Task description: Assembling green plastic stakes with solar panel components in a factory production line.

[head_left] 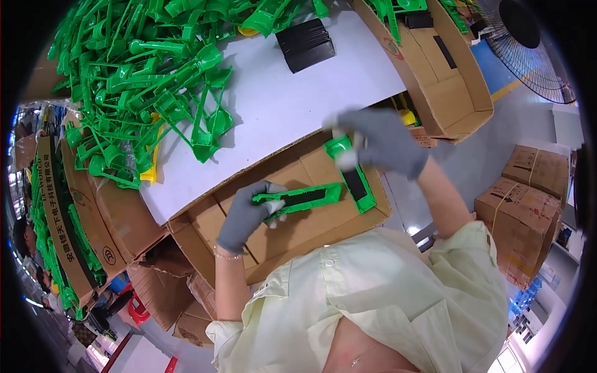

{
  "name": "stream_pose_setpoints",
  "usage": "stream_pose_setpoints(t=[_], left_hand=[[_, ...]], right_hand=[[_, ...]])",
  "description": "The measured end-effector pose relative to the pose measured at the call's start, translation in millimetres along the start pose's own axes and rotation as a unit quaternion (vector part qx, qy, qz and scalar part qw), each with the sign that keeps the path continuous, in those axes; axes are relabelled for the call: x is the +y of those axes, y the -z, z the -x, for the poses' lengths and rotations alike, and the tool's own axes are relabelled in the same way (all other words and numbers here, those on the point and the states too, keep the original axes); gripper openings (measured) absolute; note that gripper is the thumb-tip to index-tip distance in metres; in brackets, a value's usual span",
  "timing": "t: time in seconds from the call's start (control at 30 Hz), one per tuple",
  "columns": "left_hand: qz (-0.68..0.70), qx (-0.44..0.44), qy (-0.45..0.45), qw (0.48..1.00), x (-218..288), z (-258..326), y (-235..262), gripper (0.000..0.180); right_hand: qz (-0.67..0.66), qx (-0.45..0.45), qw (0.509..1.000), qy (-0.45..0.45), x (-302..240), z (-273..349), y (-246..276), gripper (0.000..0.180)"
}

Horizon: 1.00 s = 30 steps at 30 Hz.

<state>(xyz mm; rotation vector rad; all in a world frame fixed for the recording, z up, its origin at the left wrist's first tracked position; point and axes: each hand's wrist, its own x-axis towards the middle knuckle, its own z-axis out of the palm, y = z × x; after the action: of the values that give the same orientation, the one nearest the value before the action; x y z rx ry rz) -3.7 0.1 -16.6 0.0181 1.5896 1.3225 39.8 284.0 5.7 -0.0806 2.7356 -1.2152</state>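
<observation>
Two gray-gloved hands, both mine, work above one open carton [261,239]. My left hand [244,212] is clamped on the end of one green frame [333,196] with one black strip along it, held over the carton. My right hand [387,142], blurred, reaches the upper end of a second green frame [369,204], also with one black strip, over the carton's right end; whether those fingers grip it, I cannot tell. Beyond, one white tabletop [267,105] bears one black stack [305,45] and a heap of green parts [155,81], too tangled to count.
</observation>
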Motion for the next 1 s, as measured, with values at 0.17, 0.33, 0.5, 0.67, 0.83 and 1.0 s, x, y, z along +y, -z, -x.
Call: stream_pose_setpoints(t=[0.17, 0.33, 0.5, 0.67, 0.83, 1.0], left_hand=[[-0.151, 0.014, 0.015, 0.988, -0.5, -33.3, -6.7, 0.021], [-0.532, 0.268, -0.078, 0.799, 23.8, -19.4, -18.4, 0.038], [-0.429, 0.49, -0.331, 0.683, 68.1, -36.4, 56.2, 0.025], [-0.586, 0.459, -0.179, 0.643, 113.6, -106.7, 83.0, 0.038], [-0.617, 0.455, -0.158, 0.622, 120.9, -136.4, 71.8, 0.047], [-0.561, 0.434, -0.262, 0.654, 115.4, -83.4, 67.3, 0.055]], right_hand=[[0.241, 0.166, 0.947, 0.134, 52.5, -93.3, 14.0, 0.034], [0.335, 0.156, 0.913, 0.171, 71.4, -123.6, 4.6, 0.031], [0.315, 0.138, 0.927, 0.148, 71.8, -115.8, -0.3, 0.031], [0.287, 0.102, 0.943, 0.134, 59.2, -109.3, 0.4, 0.03], [0.299, 0.042, 0.946, 0.12, 48.5, -106.5, -0.4, 0.033], [0.238, 0.102, 0.956, 0.135, 51.2, -90.3, 0.0, 0.032]])
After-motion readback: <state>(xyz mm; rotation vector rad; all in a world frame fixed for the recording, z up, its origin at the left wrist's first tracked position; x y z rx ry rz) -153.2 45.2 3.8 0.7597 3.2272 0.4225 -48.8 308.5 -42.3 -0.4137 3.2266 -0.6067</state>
